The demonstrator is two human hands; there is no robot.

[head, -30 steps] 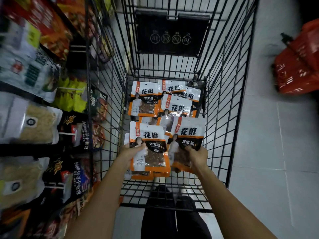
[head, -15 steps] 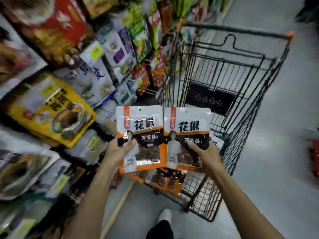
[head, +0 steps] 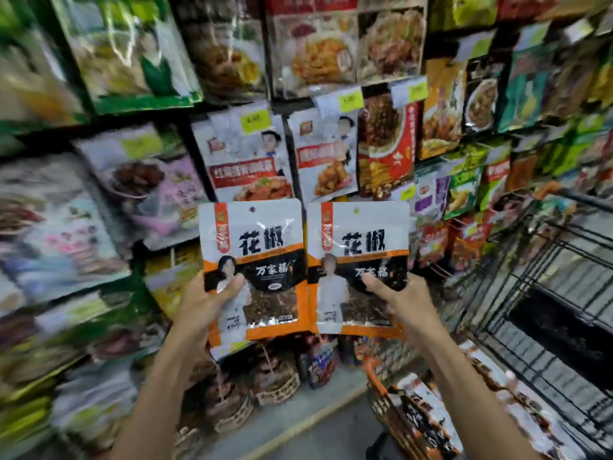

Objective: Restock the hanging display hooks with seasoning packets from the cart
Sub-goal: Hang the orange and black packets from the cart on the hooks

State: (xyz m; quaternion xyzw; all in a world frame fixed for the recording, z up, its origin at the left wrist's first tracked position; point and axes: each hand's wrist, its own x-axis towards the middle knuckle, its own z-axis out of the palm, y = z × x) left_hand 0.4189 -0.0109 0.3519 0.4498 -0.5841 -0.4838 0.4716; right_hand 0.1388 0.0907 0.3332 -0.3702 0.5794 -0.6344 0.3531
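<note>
Two white, orange and black seasoning packets stand upright side by side in front of the hanging display. My left hand point(head: 209, 303) grips the left packet point(head: 262, 247) at its lower left, thumb on the front. My right hand point(head: 394, 297) grips the right packet point(head: 361, 247) at its lower right, thumb on the front. More packets seem stacked behind each one. The black wire cart point(head: 547, 293) stands at the right, with more of the same packets point(head: 428, 413) low down at its near side.
The hanging display point(head: 252, 151) fills the wall ahead with many bagged seasonings and yellow price tags point(head: 348, 101). Low on the wall hang small dark packets point(head: 275, 380). A strip of grey floor point(head: 318, 426) runs between display and cart.
Both hands lifted the packets out of the cart and up in front of the display. My view swung left from the cart basket to the wall of hanging bags.
</note>
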